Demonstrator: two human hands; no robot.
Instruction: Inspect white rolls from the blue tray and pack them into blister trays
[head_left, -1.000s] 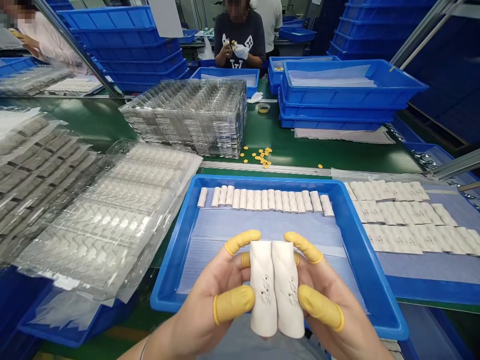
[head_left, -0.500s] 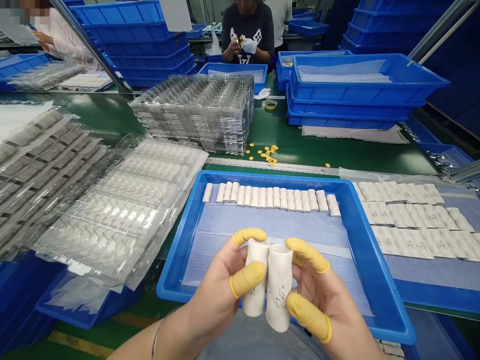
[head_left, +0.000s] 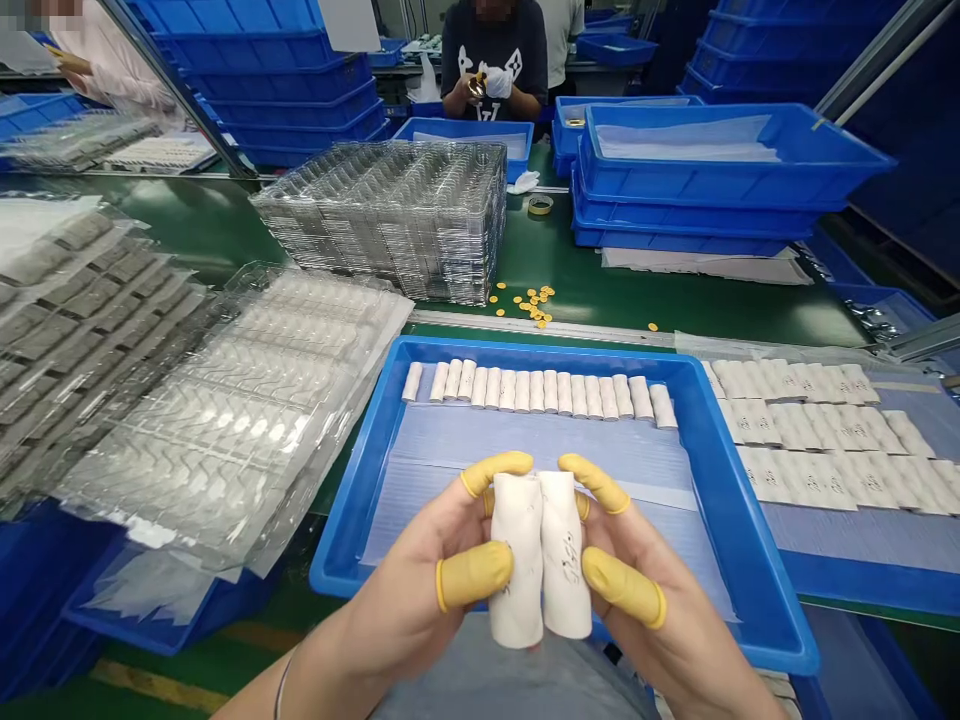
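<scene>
My left hand (head_left: 420,590) grips a white curved plastic piece (head_left: 516,560), yellow cots on thumb and fingertips. My right hand (head_left: 660,620) grips a second white piece (head_left: 564,565) with dark printed marks. The two pieces stand upright, pressed side by side, over the near edge of a blue tray (head_left: 352,520). A row of the same white pieces (head_left: 540,392) lies along the tray's far side on a pale liner sheet.
Clear blister trays (head_left: 232,420) lie to the left, and a tall stack of them (head_left: 390,215) stands behind. More white pieces (head_left: 817,440) fill a tray at the right. Yellow cots (head_left: 529,300) are scattered on the green belt. Stacked blue bins (head_left: 697,170) and a seated person (head_left: 491,60) are beyond.
The two pieces were turned and offset half a second ago; now they are level again, side by side, held slightly higher. The view shifted a little.
</scene>
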